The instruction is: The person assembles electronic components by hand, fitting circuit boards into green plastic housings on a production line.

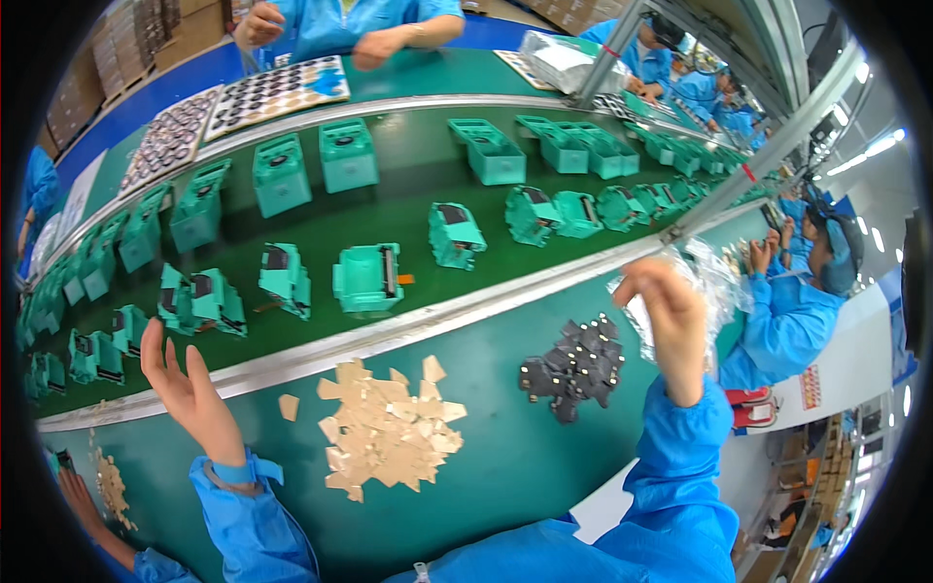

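Note:
My left hand (194, 396) is raised at the near edge of the conveyor, its fingers apart and nothing in it. The nearest thing to it is a green plastic housing (216, 299) with a dark panel. My right hand (673, 316) hangs in the air on the right, fingers loosely bent, with no object visible in it. Below and left of it lies a heap of small black parts (573, 374) with shiny dots. Between my hands, a pile of flat tan pieces (394, 432) is spread on the green table (496, 437). An open green housing (367, 279) with an orange tab rests on the belt.
Two rows of green housings, including one box-shaped unit (348, 155), line the conveyor belt (408, 189). Its metal rail (466, 309) borders my table. Clear plastic bags (714, 291) lie beyond my right hand. Co-workers sit opposite and to both sides; one's hand (83, 500) is at lower left.

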`<state>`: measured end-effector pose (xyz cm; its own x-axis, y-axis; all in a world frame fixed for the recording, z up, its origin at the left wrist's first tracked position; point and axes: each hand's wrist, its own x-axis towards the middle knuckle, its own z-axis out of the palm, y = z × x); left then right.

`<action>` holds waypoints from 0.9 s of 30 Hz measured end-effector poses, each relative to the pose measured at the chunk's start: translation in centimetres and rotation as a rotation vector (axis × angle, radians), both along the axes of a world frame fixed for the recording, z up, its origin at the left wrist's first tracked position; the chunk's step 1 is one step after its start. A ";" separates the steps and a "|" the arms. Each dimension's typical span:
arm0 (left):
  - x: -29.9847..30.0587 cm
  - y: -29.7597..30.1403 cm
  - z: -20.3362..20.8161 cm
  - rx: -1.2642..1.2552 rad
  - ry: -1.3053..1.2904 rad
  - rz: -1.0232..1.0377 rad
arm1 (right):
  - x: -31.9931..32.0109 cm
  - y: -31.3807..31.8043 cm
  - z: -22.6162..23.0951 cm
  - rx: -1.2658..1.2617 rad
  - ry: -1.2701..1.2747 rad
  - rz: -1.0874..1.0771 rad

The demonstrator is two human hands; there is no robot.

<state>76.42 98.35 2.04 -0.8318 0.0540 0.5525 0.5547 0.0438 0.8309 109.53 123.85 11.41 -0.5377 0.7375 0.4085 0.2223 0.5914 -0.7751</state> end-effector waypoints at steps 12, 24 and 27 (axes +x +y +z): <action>4.1 10.6 -2.0 -0.801 0.353 -0.654 | 2.1 -3.1 -9.0 0.207 -0.627 0.092; 14.0 5.1 4.3 -0.273 -0.982 -1.409 | -0.1 -6.3 -4.6 0.415 -0.212 0.284; 16.6 4.4 4.4 -0.137 -1.205 -1.489 | -1.5 -8.2 -4.4 0.661 -0.102 0.367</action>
